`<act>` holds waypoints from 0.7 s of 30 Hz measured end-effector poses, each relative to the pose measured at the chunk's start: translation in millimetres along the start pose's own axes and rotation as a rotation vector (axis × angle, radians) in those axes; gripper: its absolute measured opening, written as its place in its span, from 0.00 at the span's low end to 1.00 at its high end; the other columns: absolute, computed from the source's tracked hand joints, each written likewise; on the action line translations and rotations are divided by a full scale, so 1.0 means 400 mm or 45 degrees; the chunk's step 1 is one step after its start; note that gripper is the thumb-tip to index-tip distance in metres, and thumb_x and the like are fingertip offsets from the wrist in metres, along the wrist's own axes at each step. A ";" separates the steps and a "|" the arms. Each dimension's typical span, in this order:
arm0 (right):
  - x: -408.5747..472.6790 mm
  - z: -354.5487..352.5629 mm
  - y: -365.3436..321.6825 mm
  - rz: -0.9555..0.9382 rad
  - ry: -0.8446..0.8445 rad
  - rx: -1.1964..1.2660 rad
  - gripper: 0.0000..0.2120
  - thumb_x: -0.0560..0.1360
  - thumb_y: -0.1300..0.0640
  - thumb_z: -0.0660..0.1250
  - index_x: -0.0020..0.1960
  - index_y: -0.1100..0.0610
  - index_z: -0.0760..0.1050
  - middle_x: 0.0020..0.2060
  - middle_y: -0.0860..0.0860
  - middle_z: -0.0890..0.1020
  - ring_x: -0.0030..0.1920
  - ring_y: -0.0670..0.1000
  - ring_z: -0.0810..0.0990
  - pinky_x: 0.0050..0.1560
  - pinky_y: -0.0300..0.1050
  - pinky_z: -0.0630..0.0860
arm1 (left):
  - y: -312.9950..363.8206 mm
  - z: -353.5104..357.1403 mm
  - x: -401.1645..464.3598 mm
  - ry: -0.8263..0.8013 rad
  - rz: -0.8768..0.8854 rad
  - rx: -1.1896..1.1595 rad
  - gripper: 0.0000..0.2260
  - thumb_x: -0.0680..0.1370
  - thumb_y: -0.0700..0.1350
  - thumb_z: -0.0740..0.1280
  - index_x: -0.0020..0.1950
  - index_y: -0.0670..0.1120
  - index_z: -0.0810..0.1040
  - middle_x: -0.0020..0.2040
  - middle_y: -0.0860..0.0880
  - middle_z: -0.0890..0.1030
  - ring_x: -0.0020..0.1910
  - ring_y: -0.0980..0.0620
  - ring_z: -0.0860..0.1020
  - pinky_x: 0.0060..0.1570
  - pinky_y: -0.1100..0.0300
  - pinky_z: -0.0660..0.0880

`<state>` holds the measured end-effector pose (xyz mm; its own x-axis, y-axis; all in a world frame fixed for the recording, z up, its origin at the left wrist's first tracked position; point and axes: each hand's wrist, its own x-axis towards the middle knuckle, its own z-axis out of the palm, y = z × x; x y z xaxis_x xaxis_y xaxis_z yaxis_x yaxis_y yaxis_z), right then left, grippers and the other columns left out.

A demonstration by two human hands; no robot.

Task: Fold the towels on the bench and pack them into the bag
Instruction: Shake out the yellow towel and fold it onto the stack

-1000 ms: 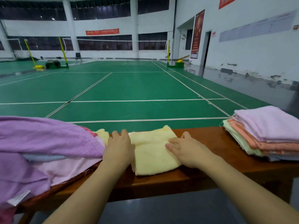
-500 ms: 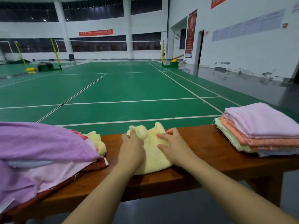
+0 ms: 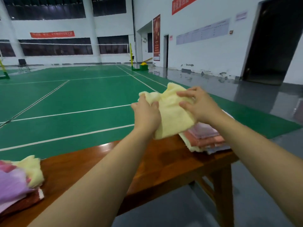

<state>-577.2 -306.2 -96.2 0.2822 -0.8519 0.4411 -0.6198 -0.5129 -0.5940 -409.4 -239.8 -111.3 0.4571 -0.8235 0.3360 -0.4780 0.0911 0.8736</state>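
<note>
Transfer of a folded towel to the finished stack. The person's left hand point(image 3: 146, 116) and right hand point(image 3: 199, 104) together carry a pale yellow towel point(image 3: 172, 115) above the right end of the wooden bench point(image 3: 164, 163); the left hand grips the towel's near-left edge with the thumb on top, and the right hand clasps its right side, fingers curled over the upper surface. The towel hangs clear of the bench, its lower corner just above the stack of folded towels point(image 3: 206, 138), which shows purple, salmon and cream layers. At the left end of the bench lies a loose heap of unfolded towels point(image 3: 19, 179). No bag is in view. The upper corners of the carried towel stand up unevenly, which suggests that the fold has slackened in the air. To do this step well, the person would probably keep both grips low and level so that the layers do not slide apart, lower the towel squarely onto the stack with its edges over those beneath, and let go only once the towel lies flat; a palm pressed across the top afterwards should settle the raised corners. A one-sided release would likely let the fold open or tip the stack towards the bench end.
</note>
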 end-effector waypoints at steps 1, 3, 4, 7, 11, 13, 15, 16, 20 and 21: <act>0.016 -0.049 0.037 0.046 0.020 -0.035 0.16 0.80 0.54 0.69 0.66 0.46 0.78 0.60 0.47 0.69 0.59 0.49 0.71 0.60 0.43 0.64 | 0.032 0.048 0.007 -0.053 0.004 -0.005 0.19 0.84 0.45 0.61 0.75 0.45 0.65 0.68 0.41 0.65 0.48 0.47 0.70 0.53 0.60 0.63; 0.041 -0.123 0.119 0.164 0.018 -0.107 0.15 0.79 0.54 0.69 0.65 0.44 0.78 0.63 0.50 0.72 0.59 0.51 0.74 0.60 0.44 0.67 | 0.073 0.153 0.015 -0.181 -0.004 0.013 0.19 0.84 0.44 0.60 0.75 0.44 0.64 0.70 0.41 0.61 0.49 0.45 0.70 0.54 0.59 0.63; 0.049 -0.141 0.162 0.244 -0.019 -0.171 0.13 0.80 0.51 0.68 0.64 0.44 0.79 0.67 0.52 0.74 0.59 0.53 0.75 0.59 0.45 0.69 | 0.079 0.209 0.018 -0.251 -0.042 0.068 0.19 0.84 0.44 0.60 0.75 0.43 0.63 0.71 0.41 0.60 0.53 0.43 0.71 0.57 0.57 0.65; 0.035 -0.114 0.292 0.470 -0.267 -0.404 0.25 0.83 0.38 0.54 0.73 0.48 0.73 0.75 0.59 0.70 0.71 0.60 0.71 0.70 0.51 0.68 | 0.055 0.343 0.015 -0.379 -0.308 0.346 0.26 0.84 0.54 0.57 0.79 0.45 0.60 0.79 0.40 0.51 0.75 0.36 0.59 0.73 0.45 0.58; 0.001 -0.045 0.394 0.470 -0.175 -0.271 0.31 0.79 0.29 0.48 0.78 0.40 0.62 0.75 0.59 0.68 0.73 0.62 0.68 0.73 0.60 0.64 | -0.011 0.414 -0.016 -0.447 -0.489 0.038 0.31 0.84 0.63 0.50 0.83 0.56 0.43 0.82 0.39 0.49 0.78 0.34 0.54 0.76 0.42 0.53; 0.002 -0.045 0.405 0.445 -0.144 -0.308 0.32 0.77 0.27 0.47 0.77 0.38 0.63 0.74 0.58 0.70 0.70 0.62 0.71 0.71 0.61 0.67 | -0.024 0.428 -0.021 -0.415 -0.495 -0.060 0.30 0.83 0.64 0.50 0.83 0.58 0.43 0.82 0.39 0.49 0.78 0.34 0.57 0.75 0.41 0.57; 0.013 -0.057 0.412 0.428 -0.164 -0.332 0.30 0.78 0.28 0.48 0.76 0.39 0.64 0.74 0.57 0.70 0.72 0.61 0.70 0.71 0.59 0.67 | -0.016 0.444 -0.019 -0.389 -0.535 -0.094 0.30 0.84 0.64 0.50 0.82 0.58 0.43 0.82 0.41 0.49 0.77 0.35 0.57 0.74 0.42 0.57; 0.022 -0.067 0.416 0.401 -0.176 -0.345 0.30 0.79 0.29 0.49 0.76 0.40 0.65 0.75 0.56 0.70 0.73 0.60 0.69 0.72 0.58 0.66 | -0.008 0.451 -0.019 -0.379 -0.560 -0.115 0.30 0.84 0.63 0.51 0.82 0.59 0.43 0.82 0.41 0.48 0.78 0.35 0.56 0.75 0.42 0.57; 0.043 -0.101 0.424 0.364 -0.211 -0.352 0.28 0.81 0.33 0.51 0.77 0.43 0.66 0.76 0.54 0.69 0.74 0.58 0.68 0.72 0.55 0.65 | 0.014 0.474 -0.025 -0.375 -0.580 -0.146 0.31 0.83 0.64 0.51 0.82 0.60 0.42 0.82 0.40 0.46 0.78 0.34 0.55 0.75 0.41 0.57; 0.045 -0.107 0.425 0.361 -0.212 -0.368 0.28 0.81 0.33 0.51 0.77 0.43 0.66 0.76 0.54 0.69 0.74 0.58 0.68 0.72 0.55 0.65 | 0.016 0.478 -0.027 -0.386 -0.569 -0.142 0.31 0.83 0.64 0.52 0.82 0.60 0.42 0.82 0.40 0.46 0.77 0.34 0.55 0.75 0.41 0.58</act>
<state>-709.0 -404.1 -160.6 0.1707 -0.9724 0.1588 -0.8625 -0.2254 -0.4532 -560.8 -337.5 -176.6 0.3525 -0.9187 -0.1783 -0.1969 -0.2591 0.9456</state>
